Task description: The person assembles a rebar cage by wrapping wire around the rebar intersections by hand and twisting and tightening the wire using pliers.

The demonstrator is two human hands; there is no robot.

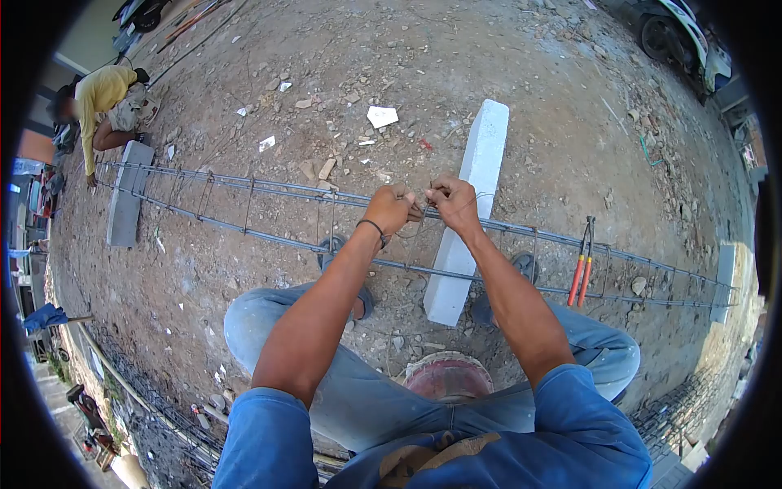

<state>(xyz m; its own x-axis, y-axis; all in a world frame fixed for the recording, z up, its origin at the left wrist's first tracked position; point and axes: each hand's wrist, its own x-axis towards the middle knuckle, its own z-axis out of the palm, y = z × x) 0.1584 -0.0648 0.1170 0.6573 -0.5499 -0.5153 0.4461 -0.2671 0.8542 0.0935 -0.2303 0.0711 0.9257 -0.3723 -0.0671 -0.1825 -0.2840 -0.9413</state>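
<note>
Blue shirt point(521, 452) foremost, rebar frame's far bars point(350, 196) at two-handed grip point(389, 209).

Stony ground point(538, 65) is spreading behind everything, and a white tile point(381, 116) is lying on it, with a smaller shard point(267, 143) resting to its left. To its right, a red scrap point(425, 144) is lying. Farther right, a green string point(648, 151) is curling on the soil. At upper right, a white motorbike point(692, 33) is standing. At upper left, a person point(106, 88) in yellow is crouching. Near the left edge, a blue cloth point(46, 318) is hanging; below it, perhaps another vehicle point(88, 407) is standing, but the warped edge is making this unsure.
</note>
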